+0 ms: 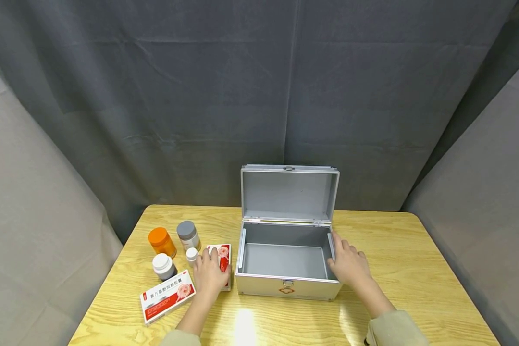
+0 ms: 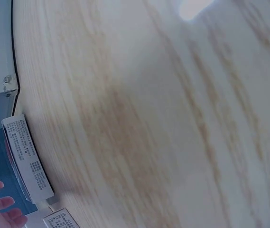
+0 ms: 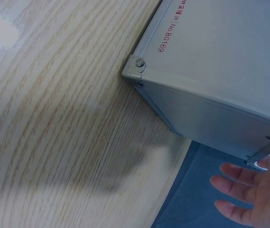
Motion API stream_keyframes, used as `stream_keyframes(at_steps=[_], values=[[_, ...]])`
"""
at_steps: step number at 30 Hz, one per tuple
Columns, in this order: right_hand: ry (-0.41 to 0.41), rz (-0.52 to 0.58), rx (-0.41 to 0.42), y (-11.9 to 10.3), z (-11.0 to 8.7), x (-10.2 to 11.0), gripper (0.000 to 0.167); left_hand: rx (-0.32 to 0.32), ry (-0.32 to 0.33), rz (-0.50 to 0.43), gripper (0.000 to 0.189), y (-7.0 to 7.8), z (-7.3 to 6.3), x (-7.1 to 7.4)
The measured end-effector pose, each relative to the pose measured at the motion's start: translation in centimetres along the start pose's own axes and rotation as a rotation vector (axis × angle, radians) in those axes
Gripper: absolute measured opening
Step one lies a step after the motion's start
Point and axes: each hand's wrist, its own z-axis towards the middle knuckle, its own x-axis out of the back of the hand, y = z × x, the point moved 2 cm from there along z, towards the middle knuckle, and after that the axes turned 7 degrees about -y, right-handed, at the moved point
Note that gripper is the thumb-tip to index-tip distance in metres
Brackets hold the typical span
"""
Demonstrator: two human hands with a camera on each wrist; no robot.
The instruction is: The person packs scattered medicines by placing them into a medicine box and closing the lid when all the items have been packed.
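Note:
My left hand [image 1: 209, 278] reaches over a red-and-white medicine box [image 1: 226, 254], thumb by its right edge, fingers over its left part. In the left wrist view, the box's printed side [image 2: 29, 156] shows beside loosely spread fingers. My right hand [image 1: 350, 264] rests at the right rim of a silver first-aid case [image 1: 285, 290], thumb on the inner side. The case's lid [image 1: 290, 194] stands raised, and its inside shows bare grey floor. In the right wrist view, the other fingers [image 3: 237, 190] extend loosely past the case's outer wall [image 3: 206, 116].
Left of my left hand lies a second medicine box [image 1: 167, 296]. Behind it stand a white-capped bottle [image 1: 164, 266], an orange bottle [image 1: 160, 240], a grey-capped bottle [image 1: 188, 234] and a small white-capped bottle [image 1: 192, 254]. A grey curtain [image 1: 199, 105] hangs behind the wooden table [image 1: 393, 250].

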Motion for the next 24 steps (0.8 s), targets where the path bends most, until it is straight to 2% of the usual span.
stream_keyframes(at_steps=[8, 19, 24], values=[[-0.009, 0.007, 0.001, -0.20, -0.16, 0.13, 0.074, 0.041, -0.040, -0.010, 0.069, 0.06, -0.30, 0.04], [-0.004, 0.014, -0.001, -0.14, -0.16, 0.23, 0.074, 0.077, -0.023, -0.063, 0.070, 0.04, -0.37, -0.41], [-0.004, 0.022, 0.001, -0.05, -0.16, 0.08, 0.074, 0.098, -0.053, -0.056, 0.075, 0.21, -0.55, -0.52]])
